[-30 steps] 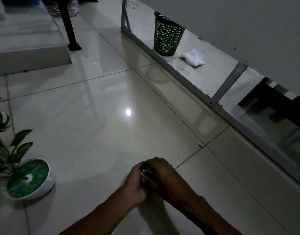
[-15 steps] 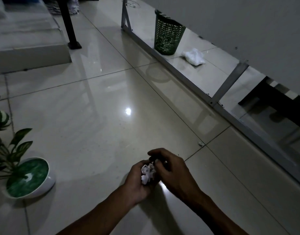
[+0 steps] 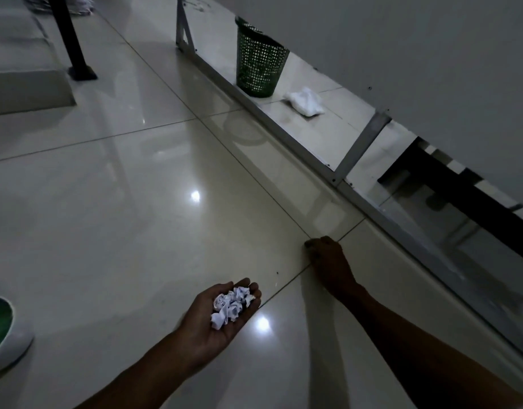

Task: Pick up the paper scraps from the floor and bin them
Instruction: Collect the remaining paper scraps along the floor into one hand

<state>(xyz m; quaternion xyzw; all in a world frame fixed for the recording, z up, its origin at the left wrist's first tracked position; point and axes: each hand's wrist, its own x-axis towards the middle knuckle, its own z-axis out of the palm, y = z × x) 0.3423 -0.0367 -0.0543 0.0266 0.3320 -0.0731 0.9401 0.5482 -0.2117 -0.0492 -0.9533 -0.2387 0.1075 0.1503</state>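
Note:
My left hand [image 3: 222, 317] lies palm up low over the floor, cupping several crumpled white paper scraps [image 3: 232, 305] with printed marks. My right hand [image 3: 328, 261] reaches forward and right of it, fingers curled down onto the tiles at a grout crossing. I see only its back, so whatever is under its fingertips is hidden. The green mesh bin [image 3: 258, 63] stands upright far ahead, under the white wall panel. A bigger crumpled white wad [image 3: 306, 101] lies on the floor just right of the bin.
A grey metal frame rail [image 3: 337, 178] runs diagonally along the floor between me and the bin. A white pot with green filling [image 3: 6, 335] sits at the left edge. A black post [image 3: 74, 54] and a raised grey step [image 3: 24, 90] stand at the far left.
My hands were together working the scraps. They have parted: the left opened palm up with the scraps, the right moved forward-right down to the floor where a small scrap lay.

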